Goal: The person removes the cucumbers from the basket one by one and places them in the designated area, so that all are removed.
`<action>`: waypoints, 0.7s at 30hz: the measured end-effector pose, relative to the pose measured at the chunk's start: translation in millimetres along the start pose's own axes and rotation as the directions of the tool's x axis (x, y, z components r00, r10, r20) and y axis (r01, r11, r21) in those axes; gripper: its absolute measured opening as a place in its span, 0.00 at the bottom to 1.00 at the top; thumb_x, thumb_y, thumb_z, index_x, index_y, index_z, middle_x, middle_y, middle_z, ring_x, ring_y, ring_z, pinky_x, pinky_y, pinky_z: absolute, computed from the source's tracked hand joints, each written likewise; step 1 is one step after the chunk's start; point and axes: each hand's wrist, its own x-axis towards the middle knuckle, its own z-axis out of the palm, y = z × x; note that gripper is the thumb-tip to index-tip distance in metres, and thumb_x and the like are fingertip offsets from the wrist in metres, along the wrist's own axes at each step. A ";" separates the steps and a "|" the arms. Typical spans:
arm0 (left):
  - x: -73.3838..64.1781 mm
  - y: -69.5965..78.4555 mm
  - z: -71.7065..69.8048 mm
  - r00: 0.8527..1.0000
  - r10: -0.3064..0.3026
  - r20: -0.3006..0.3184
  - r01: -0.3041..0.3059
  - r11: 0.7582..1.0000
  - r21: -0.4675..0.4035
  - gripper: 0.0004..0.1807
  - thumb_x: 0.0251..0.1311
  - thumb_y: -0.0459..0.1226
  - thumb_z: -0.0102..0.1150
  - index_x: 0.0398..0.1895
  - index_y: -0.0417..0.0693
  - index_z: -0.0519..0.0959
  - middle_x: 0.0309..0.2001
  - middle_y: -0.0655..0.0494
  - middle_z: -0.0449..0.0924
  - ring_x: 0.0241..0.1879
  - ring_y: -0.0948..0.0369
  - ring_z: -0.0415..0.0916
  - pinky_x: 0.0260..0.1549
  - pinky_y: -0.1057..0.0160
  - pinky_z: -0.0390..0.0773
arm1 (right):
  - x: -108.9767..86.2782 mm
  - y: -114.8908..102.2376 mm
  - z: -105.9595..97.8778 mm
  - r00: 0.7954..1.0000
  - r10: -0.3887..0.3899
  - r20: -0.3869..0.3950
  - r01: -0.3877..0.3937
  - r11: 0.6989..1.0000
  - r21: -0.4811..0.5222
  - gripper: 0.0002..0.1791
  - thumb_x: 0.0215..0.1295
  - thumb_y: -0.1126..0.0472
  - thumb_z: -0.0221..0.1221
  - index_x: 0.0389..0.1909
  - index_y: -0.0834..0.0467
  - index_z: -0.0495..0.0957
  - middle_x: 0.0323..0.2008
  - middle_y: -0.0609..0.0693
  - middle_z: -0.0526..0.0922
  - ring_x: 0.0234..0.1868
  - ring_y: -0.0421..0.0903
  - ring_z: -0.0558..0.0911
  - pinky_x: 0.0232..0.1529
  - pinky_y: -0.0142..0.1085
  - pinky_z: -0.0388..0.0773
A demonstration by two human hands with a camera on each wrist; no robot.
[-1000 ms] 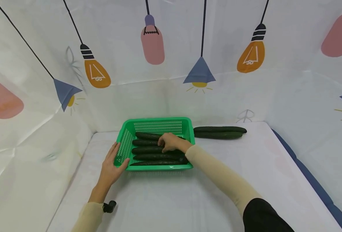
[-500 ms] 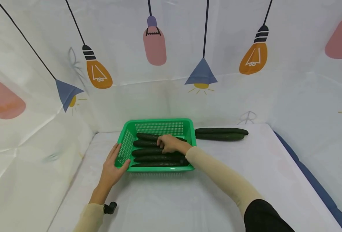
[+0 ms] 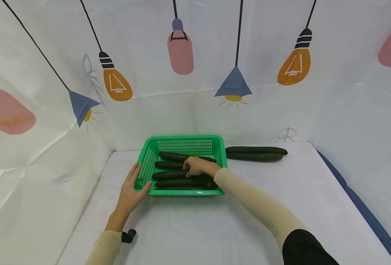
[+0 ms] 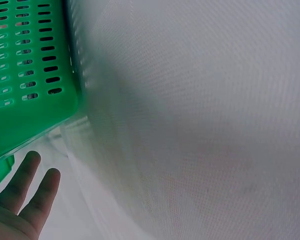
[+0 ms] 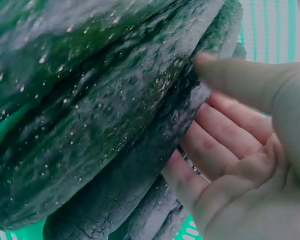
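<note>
Several dark green cucumbers lie side by side in a green plastic basket (image 3: 188,192). My right hand (image 3: 198,166) reaches in over the basket's right side. In the right wrist view its thumb lies on top of a cucumber (image 5: 139,155) and its fingers curl round the far side. Two nearer cucumbers, one being this cucumber (image 5: 104,105), lie beside the gripped one. My left hand (image 3: 129,193) rests at the basket's near left corner, its fingers straight along the outer wall. Two of those fingers (image 4: 42,197) show in the left wrist view, spread apart below the slotted wall.
Two more cucumbers (image 3: 255,152) lie together on the white tabletop (image 3: 195,228), right of the basket. A white sheet (image 3: 195,110) printed with lamps stands behind and at both sides. A dark blue edge (image 3: 361,206) runs along the right.
The head view has shifted slightly, moving the scene a little to the right. The cucumbers under my right hand have slid slightly toward the basket's near wall. My left hand stays at the corner.
</note>
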 end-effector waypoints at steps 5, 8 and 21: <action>-1.1 -1.4 2.3 1.000 -0.002 0.003 0.002 1.000 -0.002 0.46 0.61 0.44 0.69 0.81 0.49 0.60 0.80 0.42 0.56 0.77 0.38 0.56 0.66 0.28 0.63 | 3.1 3.0 1.9 1.000 -0.004 -0.002 0.004 1.000 -0.019 0.21 0.65 0.61 0.70 0.58 0.57 0.80 0.56 0.54 0.84 0.57 0.51 0.83 0.54 0.41 0.83; -0.9 -1.4 3.2 1.000 0.004 0.002 -0.004 1.000 0.002 0.45 0.62 0.44 0.69 0.81 0.49 0.60 0.80 0.42 0.56 0.77 0.38 0.57 0.66 0.28 0.64 | 4.2 4.7 1.4 0.999 -0.039 0.002 0.039 0.999 -0.022 0.22 0.66 0.62 0.69 0.60 0.58 0.79 0.57 0.55 0.83 0.57 0.50 0.82 0.54 0.41 0.83; 0.8 -0.5 2.5 1.000 0.005 -0.005 -0.005 1.000 -0.005 0.45 0.62 0.44 0.69 0.80 0.49 0.61 0.80 0.43 0.56 0.77 0.38 0.57 0.67 0.29 0.64 | 0.8 5.8 -7.7 0.984 -0.178 -0.020 0.179 0.977 0.115 0.23 0.68 0.63 0.64 0.64 0.58 0.79 0.62 0.54 0.80 0.63 0.50 0.78 0.63 0.43 0.78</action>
